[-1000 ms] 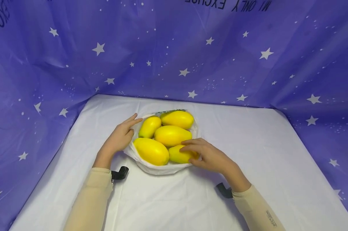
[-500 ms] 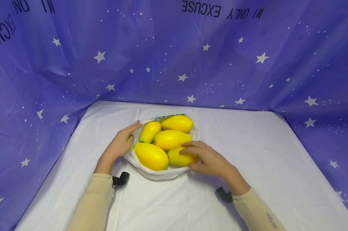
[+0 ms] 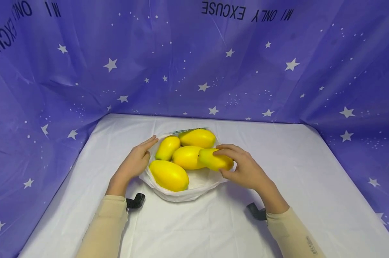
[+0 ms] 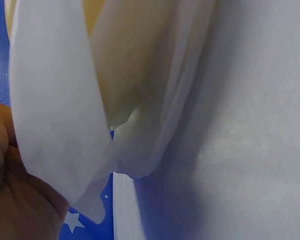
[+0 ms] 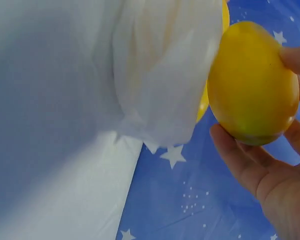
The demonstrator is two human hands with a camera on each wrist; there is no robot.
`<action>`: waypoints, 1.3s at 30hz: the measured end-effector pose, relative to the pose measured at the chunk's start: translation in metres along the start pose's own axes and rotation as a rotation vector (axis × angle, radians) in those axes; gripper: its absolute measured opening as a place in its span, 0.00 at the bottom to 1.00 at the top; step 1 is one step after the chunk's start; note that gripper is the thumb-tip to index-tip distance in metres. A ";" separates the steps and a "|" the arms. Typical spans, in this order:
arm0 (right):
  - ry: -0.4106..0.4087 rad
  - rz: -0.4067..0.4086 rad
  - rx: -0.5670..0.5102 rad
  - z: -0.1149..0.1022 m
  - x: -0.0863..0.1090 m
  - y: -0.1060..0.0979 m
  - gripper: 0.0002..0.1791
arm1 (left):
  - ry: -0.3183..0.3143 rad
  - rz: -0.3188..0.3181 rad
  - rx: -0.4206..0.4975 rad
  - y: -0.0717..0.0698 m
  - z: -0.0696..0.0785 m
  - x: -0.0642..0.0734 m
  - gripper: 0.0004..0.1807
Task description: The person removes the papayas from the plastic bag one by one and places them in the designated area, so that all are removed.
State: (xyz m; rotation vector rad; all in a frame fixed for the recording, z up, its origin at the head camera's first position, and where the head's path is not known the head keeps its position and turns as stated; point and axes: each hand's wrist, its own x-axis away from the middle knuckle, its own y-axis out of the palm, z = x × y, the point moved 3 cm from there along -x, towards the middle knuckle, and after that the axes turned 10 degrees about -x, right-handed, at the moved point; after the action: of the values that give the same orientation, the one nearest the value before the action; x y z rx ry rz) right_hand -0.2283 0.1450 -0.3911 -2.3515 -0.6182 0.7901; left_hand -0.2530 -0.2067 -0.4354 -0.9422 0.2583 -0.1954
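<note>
In the head view, a white plastic bag (image 3: 176,196) stands with its mouth spread. Beside its left rim lies my left hand (image 3: 134,161), its fingers straight and touching the rim; the left wrist view shows the bag's wall (image 4: 60,100) partly covering that hand. My right hand (image 3: 246,172) grips a yellow mango (image 3: 210,159) with a greenish tip, fingers and thumb round its sides. That mango (image 5: 252,85) is held up over the bag's right side. Several more mangoes, such as a large front one (image 3: 169,175) and a back one (image 3: 199,138), lie inside the bag.
A white cloth (image 3: 181,229) covers the table. Blue sheeting (image 3: 194,53) with white stars rises behind and at both sides. A black wrist camera (image 3: 135,201) sits under the left wrist and another (image 3: 256,211) under the right.
My right hand has lifted the front right mango, raising it to the back and right, so white bag shows where it lay. My left hand stays at the rim.
</note>
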 end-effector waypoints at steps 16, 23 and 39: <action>0.149 0.333 0.065 0.047 -0.009 -0.033 0.27 | -0.010 -0.021 -0.019 0.002 0.002 0.001 0.30; 0.360 0.400 0.113 0.081 -0.005 -0.038 0.27 | -0.019 -0.025 -0.026 0.003 0.002 0.002 0.30; 0.653 0.396 0.203 0.114 0.010 -0.045 0.29 | -0.019 -0.032 -0.043 0.002 0.003 0.000 0.30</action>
State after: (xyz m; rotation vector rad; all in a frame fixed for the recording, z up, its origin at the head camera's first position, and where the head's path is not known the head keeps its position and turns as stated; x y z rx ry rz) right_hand -0.3061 0.2260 -0.4411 -2.3685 0.1975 0.1834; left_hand -0.2517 -0.2027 -0.4355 -0.9911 0.2304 -0.2113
